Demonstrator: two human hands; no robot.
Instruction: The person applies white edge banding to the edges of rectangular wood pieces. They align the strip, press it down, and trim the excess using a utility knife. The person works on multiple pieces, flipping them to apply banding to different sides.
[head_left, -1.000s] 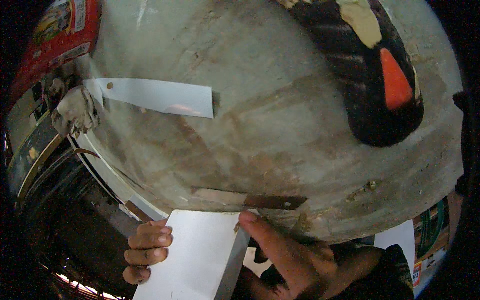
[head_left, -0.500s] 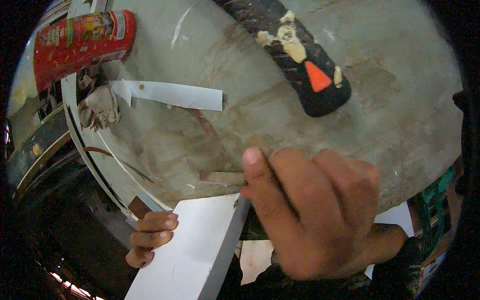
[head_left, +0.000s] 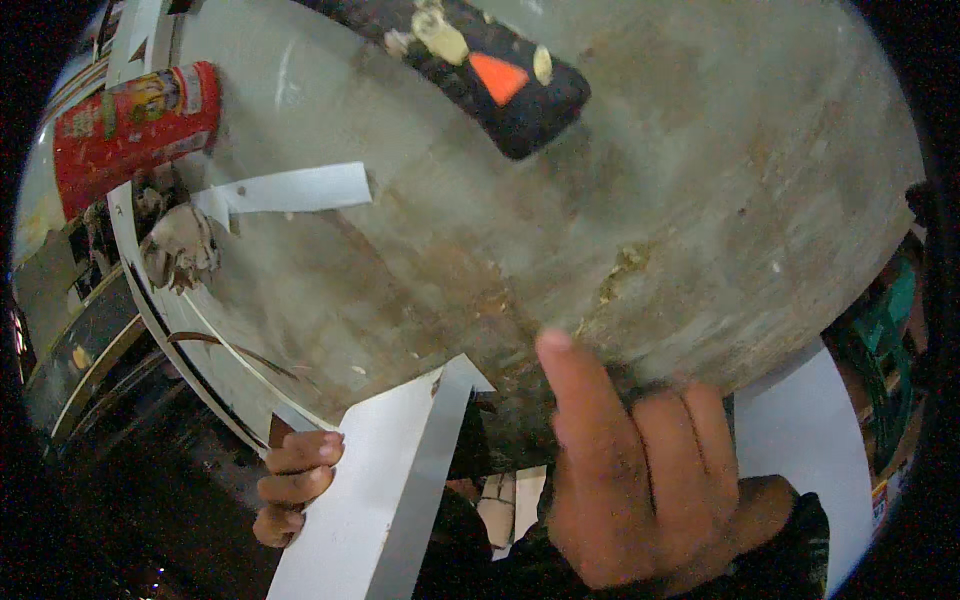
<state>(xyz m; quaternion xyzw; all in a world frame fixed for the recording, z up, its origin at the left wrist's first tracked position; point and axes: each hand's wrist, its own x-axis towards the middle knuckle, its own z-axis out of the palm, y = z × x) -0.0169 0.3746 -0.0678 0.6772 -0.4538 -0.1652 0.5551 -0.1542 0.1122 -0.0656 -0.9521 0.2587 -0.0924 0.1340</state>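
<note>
A white board (head_left: 360, 480) slants up from the lower edge, its far end over the worktable. My left hand (head_left: 300, 485) is closed on its left edge, with the fingertips on the top face and the thumb hidden. At the board's far right corner a short piece of thin white strip (head_left: 468, 373) juts out past the end. To the right of the board and apart from it is my right hand (head_left: 640, 480), slightly blurred. One digit points forward and the others bend down, their tips hidden; nothing shows in it.
On the greyish, stained worktable (head_left: 640, 180) lie a black bar (head_left: 530, 115) with an orange triangle and dried blobs, a white strip (head_left: 300, 188), a crumpled greyish cloth (head_left: 183, 245) and a red packet (head_left: 140, 125) at the left edge. A white sheet (head_left: 800, 450) stands right.
My right hand has moved down and away from the board's corner, with one digit stretched forward. The table's contents have shifted up and left in view. My left hand keeps its hold.
</note>
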